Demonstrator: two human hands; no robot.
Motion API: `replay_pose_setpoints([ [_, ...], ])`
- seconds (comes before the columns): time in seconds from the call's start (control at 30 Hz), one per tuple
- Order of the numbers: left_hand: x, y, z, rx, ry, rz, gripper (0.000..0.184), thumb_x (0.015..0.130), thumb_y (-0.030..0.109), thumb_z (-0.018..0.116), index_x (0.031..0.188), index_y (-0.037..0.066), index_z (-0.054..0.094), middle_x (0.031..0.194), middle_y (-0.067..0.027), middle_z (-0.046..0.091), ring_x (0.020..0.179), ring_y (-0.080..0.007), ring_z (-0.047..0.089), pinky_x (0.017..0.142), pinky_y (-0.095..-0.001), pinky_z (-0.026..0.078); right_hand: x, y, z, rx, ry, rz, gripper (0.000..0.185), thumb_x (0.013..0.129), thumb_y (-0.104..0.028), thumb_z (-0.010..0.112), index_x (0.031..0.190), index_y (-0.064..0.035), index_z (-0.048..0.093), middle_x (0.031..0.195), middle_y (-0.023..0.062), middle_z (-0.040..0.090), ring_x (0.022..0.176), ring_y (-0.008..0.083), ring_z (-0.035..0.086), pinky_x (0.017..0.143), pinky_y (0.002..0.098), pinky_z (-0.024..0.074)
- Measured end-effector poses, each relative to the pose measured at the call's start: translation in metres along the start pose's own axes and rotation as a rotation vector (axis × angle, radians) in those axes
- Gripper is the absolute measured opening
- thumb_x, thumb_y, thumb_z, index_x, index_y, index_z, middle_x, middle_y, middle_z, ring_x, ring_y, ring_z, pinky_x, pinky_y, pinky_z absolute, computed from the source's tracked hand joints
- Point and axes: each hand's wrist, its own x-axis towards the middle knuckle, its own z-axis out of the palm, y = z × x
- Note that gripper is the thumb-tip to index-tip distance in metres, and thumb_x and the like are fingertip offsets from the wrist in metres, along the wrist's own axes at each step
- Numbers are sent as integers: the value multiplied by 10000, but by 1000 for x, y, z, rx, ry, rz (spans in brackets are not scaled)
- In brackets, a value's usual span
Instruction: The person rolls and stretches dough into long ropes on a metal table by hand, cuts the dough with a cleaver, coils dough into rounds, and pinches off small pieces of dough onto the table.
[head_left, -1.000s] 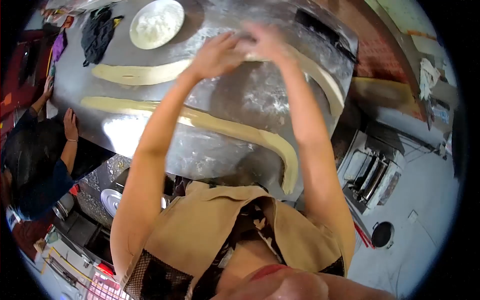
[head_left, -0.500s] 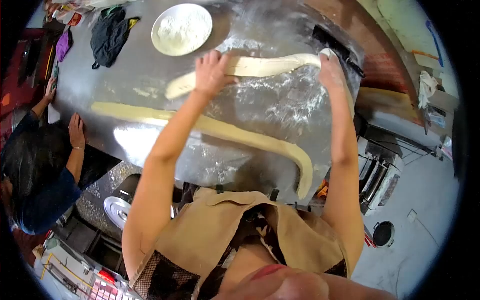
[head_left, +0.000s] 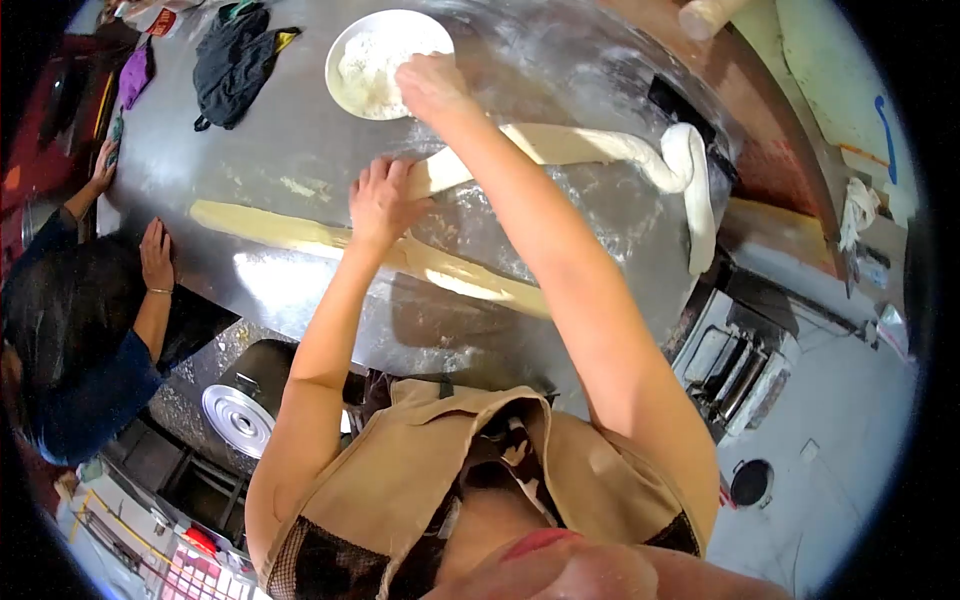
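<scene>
My right hand (head_left: 435,88) reaches over the right rim of a white bowl (head_left: 437,38). Its fingers curl down into the white flour (head_left: 370,72), their tips partly hidden. Below it, my left hand (head_left: 385,203) is closed around the left end of a thick pale dough strip (head_left: 565,145). This strip runs right across the metal table, behind my right forearm, and folds over itself at the right; its end hangs toward the near edge. A second, yellower, flatter dough strip (head_left: 300,234) lies nearer to me, passing behind my left wrist and right arm.
A dark cloth bag (head_left: 235,65) lies at the table's far left. A dark scraper or blade (head_left: 682,110) lies by the right end. At left, another person's hand (head_left: 156,258) rests on the table edge. A lidded pot (head_left: 237,420) stands below the table, a machine (head_left: 735,365) at right.
My right hand has left the dough's right end and moved left into the flour bowl. My left hand has shifted left and toward me. The dough's right end now lies folded.
</scene>
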Motion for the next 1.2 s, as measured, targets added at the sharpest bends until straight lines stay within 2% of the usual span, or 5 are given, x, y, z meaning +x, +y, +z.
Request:
replay_pose_setpoints([
  [0.57, 128, -84, -14, 159, 13, 341, 237, 801, 188, 679, 1020, 110, 633, 1151, -119, 596, 1100, -344, 539, 872, -455, 459, -145, 24, -25, -29, 20, 373, 173, 876, -115, 521, 808, -56, 668, 781, 194, 657, 778, 341, 655, 683, 433, 506],
  [0.77, 146, 34, -20, -62, -373, -50, 516, 914, 529, 499, 1288, 178, 547, 1419, -136, 473, 1303, -380, 426, 1039, -435, 375, -142, 119, -33, -104, 348, 587, 423, 931, -390, 486, 1261, -140, 573, 1348, 206, 488, 1259, 395, 446, 1028, 525, 346],
  [0.83, 144, 35, 53, 249, 85, 324, 549, 952, 509, 435, 1413, 210, 433, 1506, -125, 361, 1381, -366, 332, 1103, -519, 292, -127, 126, -19, -88, 184, 633, 625, 928, -525, 432, 1471, -229, 350, 1560, 169, 216, 1413, 391, 235, 1107, 600, 193],
  [1.07, -14, 9, 35, 343, -12, 531, 602, 958, 555, 354, 1499, 298, 295, 1560, -105, 264, 1430, -383, 218, 1077, -701, 126, -280, 43, 16, -84, 270, 399, 628, 843, -514, 568, 1412, -270, 461, 1490, 176, 360, 1356, 510, 275, 1063, 714, 86],
  [1.2, 110, 49, 38, 197, 66, 265, 523, 963, 510, 344, 1401, 251, 465, 1493, -130, 382, 1374, -391, 333, 1055, -662, 245, -146, 105, -7, -239, 268, 635, 583, 873, -458, 532, 1416, -269, 440, 1498, 203, 330, 1375, 482, 253, 1097, 673, 71],
])
